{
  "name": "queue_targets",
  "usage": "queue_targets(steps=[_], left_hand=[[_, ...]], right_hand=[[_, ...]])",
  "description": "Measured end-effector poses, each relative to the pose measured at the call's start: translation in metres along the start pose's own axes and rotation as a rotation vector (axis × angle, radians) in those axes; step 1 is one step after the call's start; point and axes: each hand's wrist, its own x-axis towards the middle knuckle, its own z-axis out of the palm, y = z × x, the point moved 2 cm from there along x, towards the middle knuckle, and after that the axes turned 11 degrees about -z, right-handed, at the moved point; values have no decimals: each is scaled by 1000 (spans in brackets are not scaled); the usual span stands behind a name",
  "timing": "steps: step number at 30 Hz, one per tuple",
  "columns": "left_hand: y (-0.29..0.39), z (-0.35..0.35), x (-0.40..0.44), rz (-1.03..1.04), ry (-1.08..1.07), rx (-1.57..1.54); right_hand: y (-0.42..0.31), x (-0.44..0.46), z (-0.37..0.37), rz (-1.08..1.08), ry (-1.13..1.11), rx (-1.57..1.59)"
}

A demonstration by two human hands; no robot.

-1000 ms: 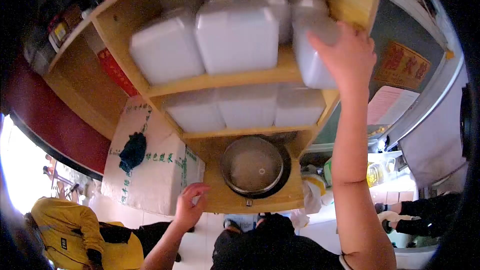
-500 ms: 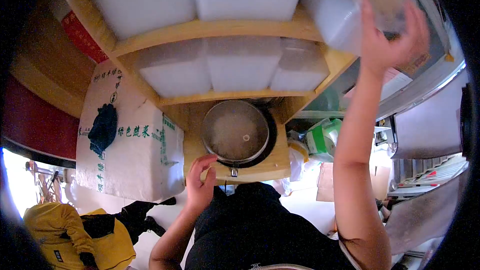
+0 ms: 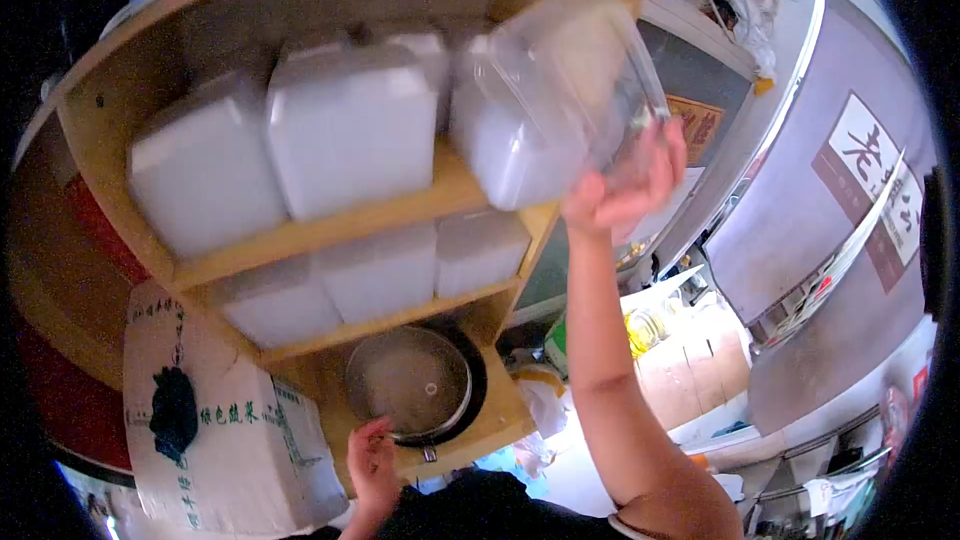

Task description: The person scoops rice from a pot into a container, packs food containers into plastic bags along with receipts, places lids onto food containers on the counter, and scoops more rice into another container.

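A clear plastic container (image 3: 545, 80) is tilted at the right end of the upper shelf. My right hand (image 3: 635, 180) has its fingers wrapped on the container's lower right edge. White block-like containers (image 3: 350, 130) stand left of it on the same shelf, and more white ones (image 3: 375, 275) fill the shelf below. My left hand (image 3: 372, 460) is low, beside a round pan with a lid (image 3: 410, 380), its fingers loosely curled and blurred, with nothing visible in them.
A wooden shelf unit (image 3: 330, 230) spans the middle. On the left is a white box with green lettering (image 3: 225, 415) and a dark green cloth (image 3: 174, 412). Cardboard (image 3: 690, 375) lies at the right, near a grey curtain (image 3: 780, 200) with lettering.
The clear container has come out from the shelf in my right hand and now tilts. The view has turned right, and the person in yellow has left it.
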Motion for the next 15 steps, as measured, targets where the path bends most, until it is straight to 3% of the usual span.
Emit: queue_targets(steps=[1, 3, 5, 7, 8, 11, 12, 15], left_hand=[[8, 11, 8, 63, -65, 20], [39, 45, 28, 225, -180, -37], [94, 106, 56, 314, -393, -255], [116, 165, 110, 303, -475, -521], [134, 187, 130, 254, -387, -692], [149, 206, 156, 22, -223, -740], [147, 210, 150, 21, -166, -696], [125, 226, 130, 195, -262, -464]], right_hand=[[-17, 7, -13, 116, 95, 5], [-35, -2, -23, 219, -12, -17], [-48, -40, -32, 209, -448, -89], [-64, -54, -14, 247, -349, -91], [-61, -57, -6, 296, -252, -41], [-53, -65, -11, 504, 78, 198], [-54, -63, -17, 564, 63, 192], [-59, -62, -38, 812, 210, 299]])
